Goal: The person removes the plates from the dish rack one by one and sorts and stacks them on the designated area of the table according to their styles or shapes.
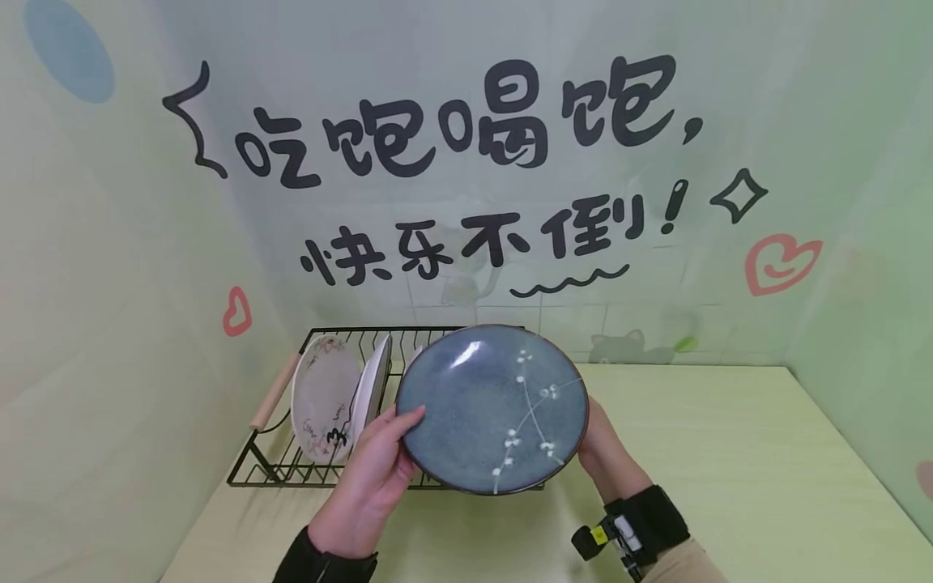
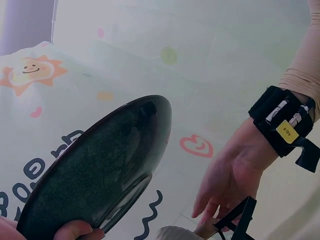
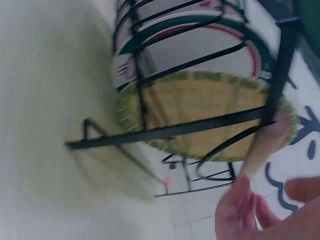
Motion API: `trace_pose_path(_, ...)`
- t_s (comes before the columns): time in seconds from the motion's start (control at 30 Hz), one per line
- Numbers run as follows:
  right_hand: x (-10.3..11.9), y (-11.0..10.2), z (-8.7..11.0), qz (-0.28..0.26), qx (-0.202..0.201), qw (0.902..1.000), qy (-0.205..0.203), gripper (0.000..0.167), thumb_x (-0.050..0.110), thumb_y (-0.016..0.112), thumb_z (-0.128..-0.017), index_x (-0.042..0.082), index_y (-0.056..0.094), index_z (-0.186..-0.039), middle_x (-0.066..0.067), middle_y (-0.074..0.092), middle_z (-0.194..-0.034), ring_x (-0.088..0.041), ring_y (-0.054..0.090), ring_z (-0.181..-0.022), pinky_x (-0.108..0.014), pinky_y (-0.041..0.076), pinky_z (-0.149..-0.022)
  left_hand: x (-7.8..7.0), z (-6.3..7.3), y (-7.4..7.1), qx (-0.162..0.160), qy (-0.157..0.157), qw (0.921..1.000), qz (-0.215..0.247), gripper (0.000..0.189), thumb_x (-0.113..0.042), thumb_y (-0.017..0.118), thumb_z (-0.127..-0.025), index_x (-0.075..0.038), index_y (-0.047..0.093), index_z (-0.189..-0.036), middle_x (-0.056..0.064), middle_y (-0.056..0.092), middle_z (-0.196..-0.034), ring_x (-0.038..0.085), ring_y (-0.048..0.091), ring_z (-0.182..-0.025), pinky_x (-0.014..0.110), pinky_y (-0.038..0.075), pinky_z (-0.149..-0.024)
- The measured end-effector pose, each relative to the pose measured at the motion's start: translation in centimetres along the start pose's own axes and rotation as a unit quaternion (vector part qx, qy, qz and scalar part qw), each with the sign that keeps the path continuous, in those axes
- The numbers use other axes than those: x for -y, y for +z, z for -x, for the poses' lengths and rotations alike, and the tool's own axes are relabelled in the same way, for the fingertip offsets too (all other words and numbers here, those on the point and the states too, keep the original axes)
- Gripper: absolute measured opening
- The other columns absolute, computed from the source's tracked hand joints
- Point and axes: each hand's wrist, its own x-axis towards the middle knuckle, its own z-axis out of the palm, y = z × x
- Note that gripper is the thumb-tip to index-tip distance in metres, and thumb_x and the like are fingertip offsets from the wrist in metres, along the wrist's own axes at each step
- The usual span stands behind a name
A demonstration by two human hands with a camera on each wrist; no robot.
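The left hand grips the blue plate before the dish rack on the tabletop, obstructing its right part. White plates stand at rack left. The right hand is at the wooden handle; grip cannot be determined.

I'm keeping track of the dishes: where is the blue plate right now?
In the head view, the blue plate is near the middle, held at its left edge by the left hand, partly hiding the dish rack.
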Motion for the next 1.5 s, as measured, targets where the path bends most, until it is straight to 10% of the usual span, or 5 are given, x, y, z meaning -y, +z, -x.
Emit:
trace_pose_path(0.37, 5.1, -1.3, 3.1, -0.074, -0.023, 0.9966, -0.028, 0.032, 0.031, 0.038, -0.101, 0.011, 0.043, -0.126, -0.001, 0.043, -0.106, -0.007, 0.054, -0.085, -0.021, 0.048, -0.068, -0.2, 0.0, -0.1, 0.006, -0.003, 1.0000, 0.005, 0.058, -0.012, 0.049, -0.096, -0.002, 0.025, -0.148, 0.019, 0.033, -0.142, 0.024, 0.046, -0.120, 0.028, 0.045, -0.093)
trace_pose_path(0.53, 6.1, -1.7, 5.0, -0.118, 0.116, 0.9861, -0.011, 0.039, 0.041, 0.029, -0.102, 0.016, 0.044, -0.128, 0.000, 0.046, -0.115, -0.010, 0.057, -0.094, -0.023, 0.052, -0.074, -0.2, 0.1, -0.1, 0.008, -0.004, 0.9999, 0.006, 0.059, -0.013, 0.049, -0.096, -0.003, 0.024, -0.149, 0.019, 0.033, -0.143, 0.023, 0.048, -0.118, 0.028, 0.046, -0.092)
trace_pose_path(0.9, 5.4, -1.8, 6.6, -0.311, 0.395, 0.8634, 0.049, 0.045, 0.037, 0.015, -0.104, 0.020, 0.036, -0.139, -0.001, 0.058, -0.127, -0.018, 0.058, -0.114, -0.039, 0.048, -0.095, 0.0, 0.3, 0.2, -0.003, -0.004, 1.0000, -0.002, 0.056, -0.016, 0.052, -0.096, 0.000, 0.031, -0.145, 0.019, 0.041, -0.136, 0.017, 0.056, -0.107, 0.026, 0.048, -0.088)
trace_pose_path(1.23, 5.4, -0.5, 7.8, -0.256, 0.189, 0.9434, 0.092, 0.039, 0.042, 0.029, -0.102, 0.022, 0.034, -0.136, 0.008, 0.064, -0.113, -0.005, 0.060, -0.106, -0.027, 0.050, -0.090, 0.3, 0.1, 0.3, 0.017, -0.001, 0.9998, -0.013, 0.062, -0.022, 0.055, -0.095, -0.002, 0.028, -0.147, 0.019, 0.040, -0.138, 0.018, 0.057, -0.109, 0.029, 0.048, -0.090)
trace_pose_path(1.5, 5.8, -0.1, 8.2, -0.232, 0.127, 0.9601, 0.091, 0.045, 0.042, 0.031, -0.102, 0.017, 0.031, -0.139, 0.008, 0.066, -0.109, -0.005, 0.061, -0.103, -0.027, 0.051, -0.089, 0.6, 0.2, 0.2, 0.015, 0.000, 0.9995, -0.029, 0.061, -0.031, 0.059, -0.092, -0.003, 0.037, -0.142, 0.013, 0.051, -0.127, 0.016, 0.061, -0.104, 0.027, 0.050, -0.090)
